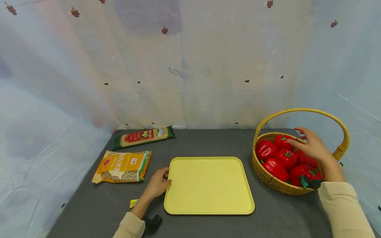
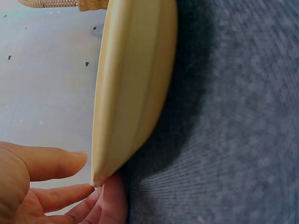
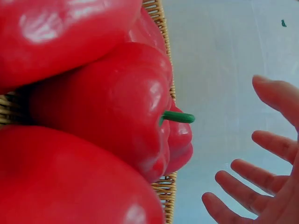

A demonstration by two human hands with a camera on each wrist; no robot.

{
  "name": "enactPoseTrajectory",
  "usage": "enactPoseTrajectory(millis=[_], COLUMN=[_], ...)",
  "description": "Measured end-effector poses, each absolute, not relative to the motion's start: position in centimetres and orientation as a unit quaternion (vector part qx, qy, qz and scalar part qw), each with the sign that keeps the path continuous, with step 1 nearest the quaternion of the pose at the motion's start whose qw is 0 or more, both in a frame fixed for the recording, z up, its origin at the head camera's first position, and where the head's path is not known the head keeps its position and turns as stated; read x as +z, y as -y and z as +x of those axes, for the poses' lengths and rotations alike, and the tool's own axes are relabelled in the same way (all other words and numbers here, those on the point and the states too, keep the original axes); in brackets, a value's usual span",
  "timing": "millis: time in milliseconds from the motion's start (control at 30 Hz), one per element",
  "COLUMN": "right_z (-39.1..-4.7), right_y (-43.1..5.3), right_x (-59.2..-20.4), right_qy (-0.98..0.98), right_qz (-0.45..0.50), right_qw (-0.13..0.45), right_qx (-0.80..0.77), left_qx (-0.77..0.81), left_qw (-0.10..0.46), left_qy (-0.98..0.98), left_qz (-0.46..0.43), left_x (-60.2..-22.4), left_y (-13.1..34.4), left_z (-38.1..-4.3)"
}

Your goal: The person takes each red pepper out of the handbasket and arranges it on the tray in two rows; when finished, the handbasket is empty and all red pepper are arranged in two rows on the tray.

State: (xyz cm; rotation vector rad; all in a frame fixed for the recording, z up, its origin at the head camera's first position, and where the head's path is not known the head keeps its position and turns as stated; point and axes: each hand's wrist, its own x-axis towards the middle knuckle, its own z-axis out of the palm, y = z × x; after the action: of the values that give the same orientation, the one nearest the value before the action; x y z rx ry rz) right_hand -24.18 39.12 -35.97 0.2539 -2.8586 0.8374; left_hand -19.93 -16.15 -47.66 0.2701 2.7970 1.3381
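Observation:
A yellow rectangular tray (image 1: 208, 185) lies on the dark table, bare on top. My left hand (image 1: 157, 183) is at its left edge. In the left wrist view, fingertips (image 2: 77, 199) touch the tray's rim, while the thumb (image 2: 58, 162) stands slightly off it. At the right is a wicker basket (image 1: 269, 180) with a tall handle, holding several red bell peppers (image 1: 286, 159). My right hand (image 1: 312, 145) hovers over the basket with its fingers spread and nothing in them. The right wrist view has a pepper (image 3: 107, 102) with a green stem, apart from the fingers.
An orange noodle packet (image 1: 123, 166) lies left of the tray, and a green and red packet (image 1: 144, 136) lies behind it. A small yellow item (image 1: 133, 203) is partly hidden by the left wrist. Pale plastic sheeting (image 1: 208, 66) hangs behind and along the sides.

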Motion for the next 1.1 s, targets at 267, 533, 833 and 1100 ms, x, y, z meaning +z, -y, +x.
enactPoseTrajectory(millis=[267, 533, 833, 1100], right_z=[-25.4, -26.2, -26.3, -26.6], right_y=[-39.4, -40.2, -40.1, -40.1], right_x=[-36.8, -38.7, -39.4, -40.0], right_qy=[0.950, 0.949, 0.948, 0.949], right_qz=[0.081, 0.085, 0.073, 0.072], right_qw=[0.048, 0.045, 0.021, 0.023], right_qx=[0.298, 0.299, 0.310, 0.307], left_qx=[0.445, 0.477, 0.485, 0.480], left_qw=[0.014, 0.019, 0.016, 0.009], left_qy=[-0.892, -0.877, -0.871, -0.874], left_qz=[0.079, 0.061, 0.071, 0.077], left_x=[-48.2, -48.6, -49.1, -49.1], left_y=[16.3, 16.4, 16.8, 16.9], left_z=[-20.0, -20.1, -20.2, -20.1])
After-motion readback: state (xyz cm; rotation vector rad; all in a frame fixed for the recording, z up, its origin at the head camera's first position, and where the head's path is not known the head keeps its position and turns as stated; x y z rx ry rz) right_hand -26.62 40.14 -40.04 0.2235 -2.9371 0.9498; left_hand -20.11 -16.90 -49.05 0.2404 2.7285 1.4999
